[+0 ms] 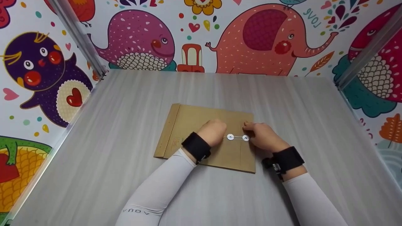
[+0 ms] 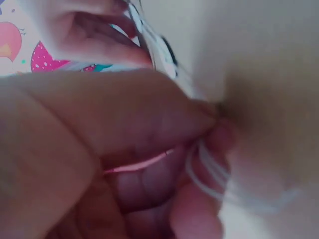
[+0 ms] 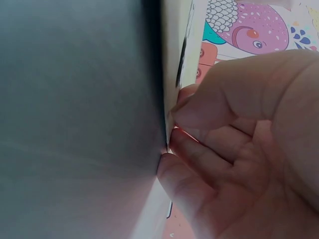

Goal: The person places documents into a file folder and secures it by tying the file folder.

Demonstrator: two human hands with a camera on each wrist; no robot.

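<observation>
A brown kraft document envelope (image 1: 191, 125) lies flat on the table, with two white round buttons (image 1: 230, 137) near its right side and a string (image 1: 238, 137) running between them. My left hand (image 1: 213, 131) is over the envelope's middle, left of the buttons. In the left wrist view, its thumb and forefinger pinch the white string (image 2: 207, 172), whose loops hang by the curled fingers. My right hand (image 1: 265, 135) is at the envelope's right edge, beside the outer button. In the right wrist view, its thumb and fingers hold that edge (image 3: 171, 94), with lower fingertips at the table surface.
The grey wood-grain table (image 1: 125, 125) spreads all round the envelope. Walls printed with cartoon animals (image 1: 257, 40) stand at the back and sides, with metal posts (image 1: 78, 37) at the corners. Black bands (image 1: 196, 147) circle both wrists, above white sleeves (image 1: 163, 185).
</observation>
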